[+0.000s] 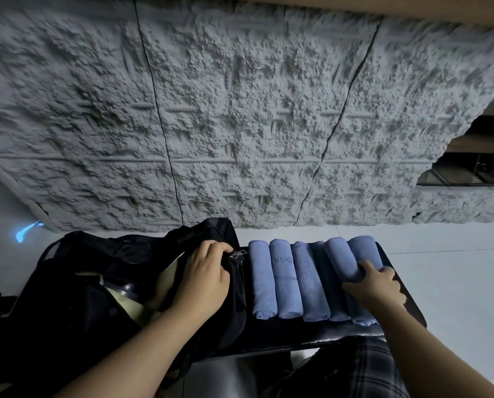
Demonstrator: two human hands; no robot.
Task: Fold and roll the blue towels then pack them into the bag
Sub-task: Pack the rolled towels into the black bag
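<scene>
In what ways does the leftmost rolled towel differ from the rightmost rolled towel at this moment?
The leftmost rolled towel lies untouched next to the black bag; the rightmost rolled towel lies at the far end of the row from the bag, and the right hand grips it. The leftmost shows its full length; the hand covers part of the rightmost. Both are blue, rolled and lie in one row on the dark bench.
</scene>
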